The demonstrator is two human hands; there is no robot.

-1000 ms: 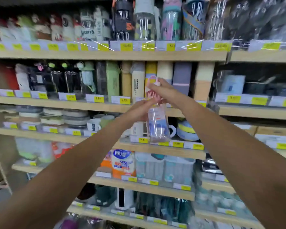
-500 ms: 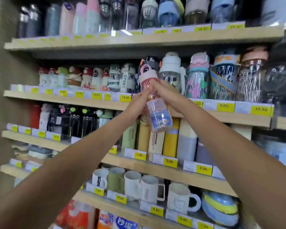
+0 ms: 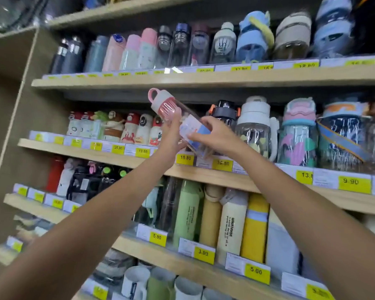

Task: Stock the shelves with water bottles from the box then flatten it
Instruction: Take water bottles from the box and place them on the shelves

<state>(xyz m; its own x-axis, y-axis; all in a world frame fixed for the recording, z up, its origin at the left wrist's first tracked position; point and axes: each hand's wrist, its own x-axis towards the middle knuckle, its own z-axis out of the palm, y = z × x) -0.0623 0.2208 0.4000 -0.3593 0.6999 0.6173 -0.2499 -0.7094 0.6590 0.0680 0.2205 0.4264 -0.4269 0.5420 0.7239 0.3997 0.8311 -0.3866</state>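
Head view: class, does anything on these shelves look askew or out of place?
Only the pink-capped bottle, held by the left hand and right hand in front of a shelf. It tilts, cap up and to the left, while the shelved bottles stand upright. It is not yet set down.

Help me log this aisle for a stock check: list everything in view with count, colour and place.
Held bottle: one, clear with pink lid, tilted, in both hands.
Upper bottles: many, dark, pink, blue, clear, shelf above the hands.
Cartoon bottles: several, white and red, hand-level shelf, left.
Big bottles: several, clear, patterned, same shelf, right.
Flasks: several, green, yellow, cream, shelf below.
Mugs: at least three, white, green, lowest shelf.
Price tags: many, yellow, shelf edges.
Shelves: several, light wood.
Left hand: grips bottle near lid.
Right hand: pinches bottle's body.
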